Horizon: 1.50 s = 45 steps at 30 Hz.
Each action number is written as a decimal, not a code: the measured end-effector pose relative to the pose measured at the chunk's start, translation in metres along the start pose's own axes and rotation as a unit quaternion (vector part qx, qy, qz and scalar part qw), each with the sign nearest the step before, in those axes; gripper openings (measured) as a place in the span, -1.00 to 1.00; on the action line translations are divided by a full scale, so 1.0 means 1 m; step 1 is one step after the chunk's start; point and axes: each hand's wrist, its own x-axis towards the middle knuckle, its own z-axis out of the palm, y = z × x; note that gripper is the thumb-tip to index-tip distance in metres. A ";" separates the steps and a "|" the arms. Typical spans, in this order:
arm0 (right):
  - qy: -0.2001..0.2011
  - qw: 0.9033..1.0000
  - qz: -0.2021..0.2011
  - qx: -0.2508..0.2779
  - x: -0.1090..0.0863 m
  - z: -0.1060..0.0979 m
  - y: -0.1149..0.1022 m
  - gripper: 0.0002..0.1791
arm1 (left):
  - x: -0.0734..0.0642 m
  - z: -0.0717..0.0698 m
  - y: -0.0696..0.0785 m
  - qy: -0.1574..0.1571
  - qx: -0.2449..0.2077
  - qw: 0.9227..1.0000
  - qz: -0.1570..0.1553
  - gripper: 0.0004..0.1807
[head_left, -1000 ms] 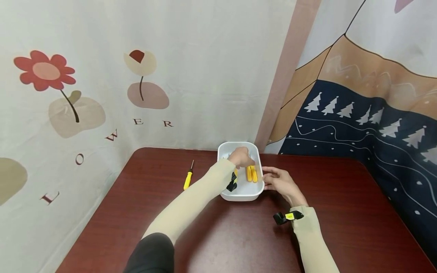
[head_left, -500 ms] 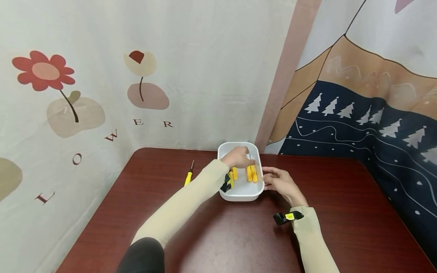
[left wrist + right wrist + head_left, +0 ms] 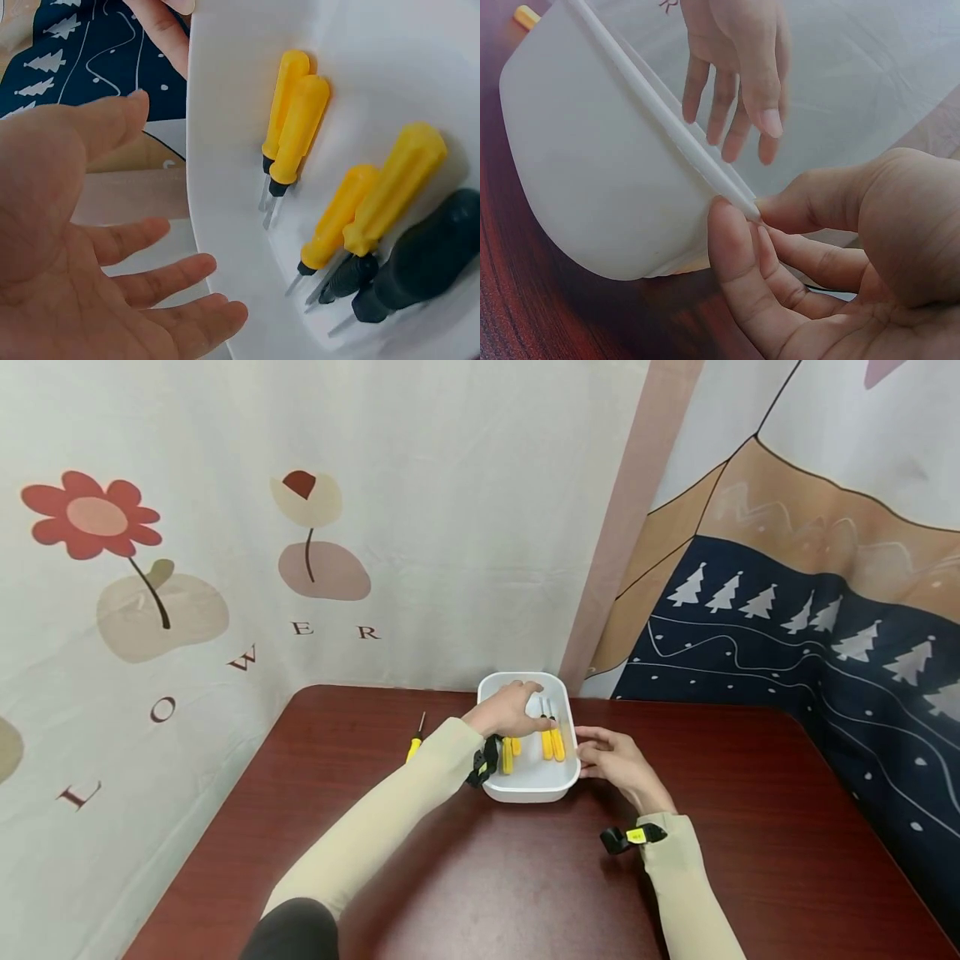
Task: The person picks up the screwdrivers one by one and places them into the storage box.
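A white plastic box (image 3: 528,795) stands near the table's back edge. Over its left and middle part is my left hand (image 3: 512,710), fingers spread; in the left wrist view the palm (image 3: 82,255) shows nothing in it. Thumb and fingers of my right hand (image 3: 618,764) pinch the box's rim (image 3: 682,139) at its right side. Inside the box lie two screwdrivers with yellow handles (image 3: 300,120) side by side. Apart from them are more screwdrivers, two with yellow handles (image 3: 397,187) and a thicker one with a black handle (image 3: 431,251).
On the dark red table (image 3: 480,877), left of the box, lies another yellow-handled screwdriver (image 3: 416,745), partly behind my left forearm. A printed curtain (image 3: 465,527) hangs right behind the table, and a navy one with white trees (image 3: 787,635) on the right.
My left hand has moved left across the box, uncovering the shafts of the right-hand pair of screwdrivers and more yellow handles at the left. My right hand stays at the rim.
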 end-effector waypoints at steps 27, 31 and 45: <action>0.006 1.000 -0.012 -0.002 0.001 0.000 0.002 -0.47 | -0.037 0.000 -0.036 0.121 0.085 0.989 0.011 0.04; 0.007 1.000 -0.013 0.002 0.002 0.001 0.003 -0.47 | -0.041 0.002 -0.042 0.143 0.079 0.987 0.000 0.05; 0.000 1.000 -0.026 0.007 0.001 0.001 0.003 -0.45 | -0.054 0.006 -0.066 0.195 0.011 0.979 -0.059 0.05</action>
